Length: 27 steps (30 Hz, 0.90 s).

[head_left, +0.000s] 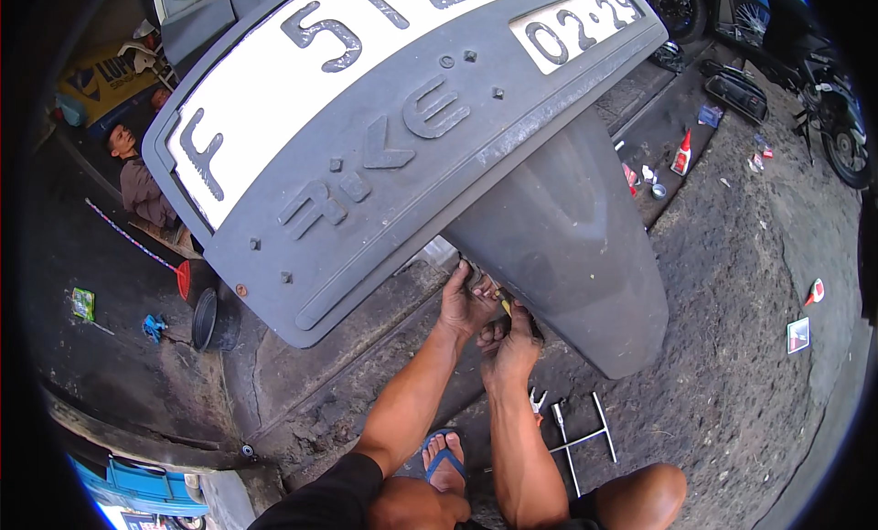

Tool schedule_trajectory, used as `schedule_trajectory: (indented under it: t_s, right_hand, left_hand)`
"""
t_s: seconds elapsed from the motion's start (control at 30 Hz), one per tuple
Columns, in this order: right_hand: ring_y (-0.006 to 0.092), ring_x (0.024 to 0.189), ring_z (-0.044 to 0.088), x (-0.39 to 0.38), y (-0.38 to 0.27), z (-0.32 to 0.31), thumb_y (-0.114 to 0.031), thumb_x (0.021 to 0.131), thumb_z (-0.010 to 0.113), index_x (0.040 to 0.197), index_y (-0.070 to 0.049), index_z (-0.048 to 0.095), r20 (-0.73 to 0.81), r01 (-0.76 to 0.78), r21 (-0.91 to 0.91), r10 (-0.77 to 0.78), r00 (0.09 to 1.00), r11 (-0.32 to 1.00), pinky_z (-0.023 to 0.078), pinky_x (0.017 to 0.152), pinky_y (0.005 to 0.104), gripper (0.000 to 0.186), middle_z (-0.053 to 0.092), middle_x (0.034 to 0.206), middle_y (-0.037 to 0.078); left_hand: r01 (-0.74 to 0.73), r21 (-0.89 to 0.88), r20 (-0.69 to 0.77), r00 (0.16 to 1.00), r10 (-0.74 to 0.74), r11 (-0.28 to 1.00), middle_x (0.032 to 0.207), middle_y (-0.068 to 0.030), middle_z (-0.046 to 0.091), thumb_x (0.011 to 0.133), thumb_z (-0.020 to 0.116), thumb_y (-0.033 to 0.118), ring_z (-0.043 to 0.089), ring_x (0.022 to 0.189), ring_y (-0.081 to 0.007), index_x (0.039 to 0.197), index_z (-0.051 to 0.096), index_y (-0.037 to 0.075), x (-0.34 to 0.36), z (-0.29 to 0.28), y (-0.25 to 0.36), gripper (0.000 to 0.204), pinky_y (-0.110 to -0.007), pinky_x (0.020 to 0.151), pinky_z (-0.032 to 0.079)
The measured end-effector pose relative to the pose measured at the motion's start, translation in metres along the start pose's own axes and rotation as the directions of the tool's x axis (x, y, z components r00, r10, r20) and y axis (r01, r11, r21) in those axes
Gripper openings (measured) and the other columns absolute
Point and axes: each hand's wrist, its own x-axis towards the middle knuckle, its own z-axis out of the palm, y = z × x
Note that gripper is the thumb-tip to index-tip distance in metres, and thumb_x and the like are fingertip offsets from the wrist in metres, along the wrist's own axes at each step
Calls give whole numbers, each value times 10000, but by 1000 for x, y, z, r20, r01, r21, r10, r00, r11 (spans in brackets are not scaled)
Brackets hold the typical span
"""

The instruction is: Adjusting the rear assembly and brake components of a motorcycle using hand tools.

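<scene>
The underside of a dark grey mudguard [585, 256] hangs over my hands, with a number plate [274, 82] in a black plastic frame [366, 201] filling the upper view. My left hand [465, 301] reaches up beside the mudguard's near edge, its fingers curled around something small that I cannot make out. Just right of and below it, my right hand [510, 347] is closed. A slim thing with a yellow part [504, 304] shows between its thumb and fingers, pointing toward the left hand. What both fingertips touch is partly hidden.
On the ground by my right forearm lie a T-handle wrench [585, 438] and pliers [537, 402]. A red-and-white bottle [681, 152] and a small tin [658, 192] stand at upper right, near a motorcycle [841, 137]. Far left are a black basin [205, 318] and another person [142, 178].
</scene>
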Motion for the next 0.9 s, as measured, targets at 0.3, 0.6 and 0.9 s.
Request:
schedule_trajectory:
  t_s: [0.3,0.6,0.9]
  right_hand:
    - [134,445,498,-1,30,0,-237,971,596,997,3,634,51,273,-66,-270,962,960,435,440,272,245,533,584,44]
    - [134,474,506,-7,23,10,-195,974,587,991,6,640,18,323,-67,-322,946,944,453,460,307,209,551,630,36]
    - [105,520,523,-8,12,1,-209,988,564,988,0,655,96,240,-163,-227,969,957,462,483,280,228,561,646,20]
  left_hand:
    - [-97,98,97,991,87,990,586,4,484,917,614,448,543,665,-196,906,610,112,-6,3,-1,336,-423,811,484]
    - [-18,15,-87,996,19,1000,714,-40,623,906,631,440,627,762,-195,1006,624,104,-6,12,-6,350,-432,791,514]
    - [0,84,168,986,-14,996,785,-39,643,926,598,379,617,696,-209,1050,612,104,-9,-17,5,303,-358,674,531]
